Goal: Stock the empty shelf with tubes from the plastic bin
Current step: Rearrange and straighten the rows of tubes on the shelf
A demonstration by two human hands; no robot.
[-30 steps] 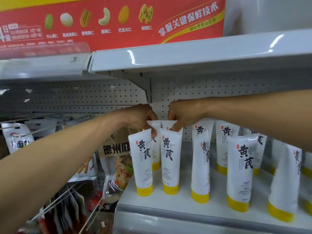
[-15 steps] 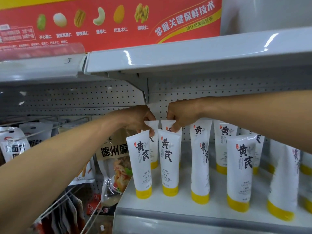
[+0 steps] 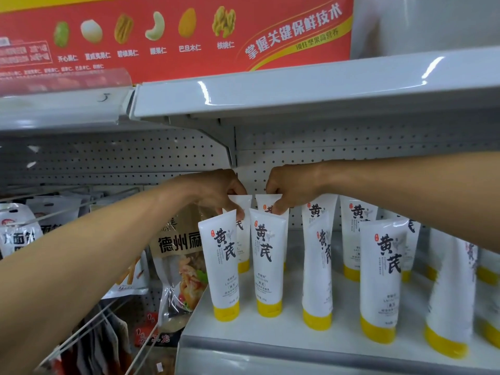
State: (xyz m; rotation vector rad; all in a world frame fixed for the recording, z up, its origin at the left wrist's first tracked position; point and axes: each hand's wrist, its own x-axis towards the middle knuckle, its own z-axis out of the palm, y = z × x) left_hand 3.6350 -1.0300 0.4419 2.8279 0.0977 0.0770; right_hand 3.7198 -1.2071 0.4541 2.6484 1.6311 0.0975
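**On the white shelf, back row: two tubes held by their sealed ends**

Along the white shelf (image 3: 270, 339), white tubes (image 3: 378, 280) with yellow caps stand cap-down in two rough rows, black brush lettering on their fronts. Some face forward, others are turned or lean a little.

The left hand (image 3: 216, 189) and the right hand (image 3: 293, 186) reach in side by side to the back row, close together but apart. The left fingers (image 3: 238, 192) pinch the flat crimped top of the rear-left tube (image 3: 240, 204). The right fingers (image 3: 273, 189) pinch the top of the rear-right tube (image 3: 266, 204) just beside it. Both held tubes stand upright. Their lower parts are largely hidden by the front-left tube (image 3: 226, 266) and the front-right tube (image 3: 267, 266), which stand near the shelf's left end.

The shelf surface is smooth, with a raised grey front lip. Behind it is a perforated back panel (image 3: 351, 147), carried by a bracket under the upper shelf (image 3: 297, 90), whose glossy grey edge reflects ceiling lights. Above that stands a red banner (image 3: 162, 31) showing pictured nuts and Chinese lettering.

In the adjoining bay to the left, a snack bag (image 3: 181, 255) hangs just beside the shelf's edge. More packets (image 3: 19, 236) hang on wire hooks (image 3: 81, 334).
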